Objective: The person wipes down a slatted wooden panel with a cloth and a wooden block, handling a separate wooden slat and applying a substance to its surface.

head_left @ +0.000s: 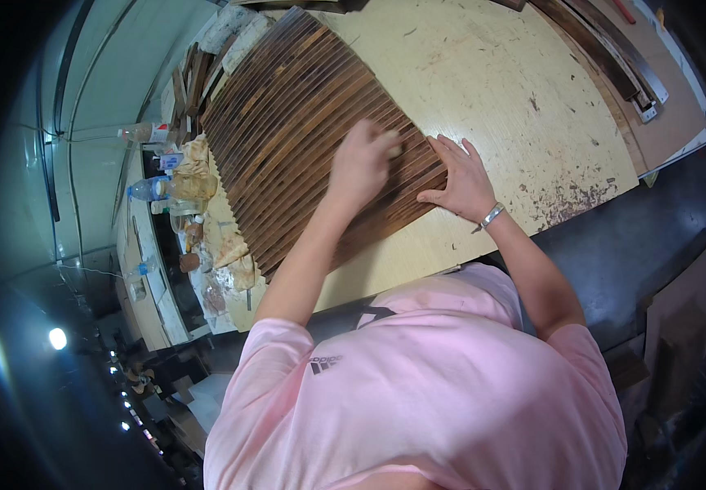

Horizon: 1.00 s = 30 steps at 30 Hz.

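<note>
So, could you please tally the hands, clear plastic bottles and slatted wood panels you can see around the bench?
Hands: 2, left hand and right hand
Clear plastic bottles: 2, upper bottle and lower bottle
Slatted wood panel: 1
Total: 5

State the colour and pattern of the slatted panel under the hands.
Dark brown slatted panel, streaked lighter, in narrow parallel strips; head view.
</note>
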Each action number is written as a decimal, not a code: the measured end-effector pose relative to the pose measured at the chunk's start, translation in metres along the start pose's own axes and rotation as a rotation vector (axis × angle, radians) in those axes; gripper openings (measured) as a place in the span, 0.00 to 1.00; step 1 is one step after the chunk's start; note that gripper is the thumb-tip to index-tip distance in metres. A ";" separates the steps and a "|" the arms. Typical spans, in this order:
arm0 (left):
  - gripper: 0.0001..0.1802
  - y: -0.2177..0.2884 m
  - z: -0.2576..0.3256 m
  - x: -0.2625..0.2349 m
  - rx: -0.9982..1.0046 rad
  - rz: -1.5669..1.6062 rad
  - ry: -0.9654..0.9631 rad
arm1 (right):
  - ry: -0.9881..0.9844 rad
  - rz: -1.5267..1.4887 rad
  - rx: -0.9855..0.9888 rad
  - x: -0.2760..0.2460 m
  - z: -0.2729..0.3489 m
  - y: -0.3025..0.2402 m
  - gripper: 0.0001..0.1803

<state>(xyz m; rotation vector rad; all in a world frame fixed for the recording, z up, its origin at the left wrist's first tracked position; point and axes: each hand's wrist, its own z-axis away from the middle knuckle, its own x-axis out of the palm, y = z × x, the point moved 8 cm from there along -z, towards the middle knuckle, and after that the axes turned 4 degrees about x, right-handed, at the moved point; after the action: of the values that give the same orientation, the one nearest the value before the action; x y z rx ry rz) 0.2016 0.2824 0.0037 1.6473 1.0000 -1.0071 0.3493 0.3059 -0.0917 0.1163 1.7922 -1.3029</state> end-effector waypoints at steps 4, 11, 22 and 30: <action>0.18 -0.024 0.029 -0.025 -0.177 0.013 0.043 | 0.012 0.000 0.015 -0.001 0.001 0.002 0.58; 0.15 0.018 -0.010 0.000 0.012 0.096 0.030 | 0.014 0.016 -0.012 0.001 0.001 -0.003 0.57; 0.14 0.028 -0.019 0.004 0.053 0.180 0.100 | -0.006 -0.001 -0.008 0.002 0.001 -0.006 0.57; 0.12 0.010 0.011 -0.027 -0.080 -0.033 0.062 | 0.017 0.001 0.010 0.000 0.000 0.000 0.56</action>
<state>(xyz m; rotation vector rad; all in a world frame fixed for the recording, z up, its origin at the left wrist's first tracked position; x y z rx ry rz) 0.2001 0.2653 0.0292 1.6093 1.0978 -0.9303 0.3491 0.3054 -0.0918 0.1347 1.7995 -1.3139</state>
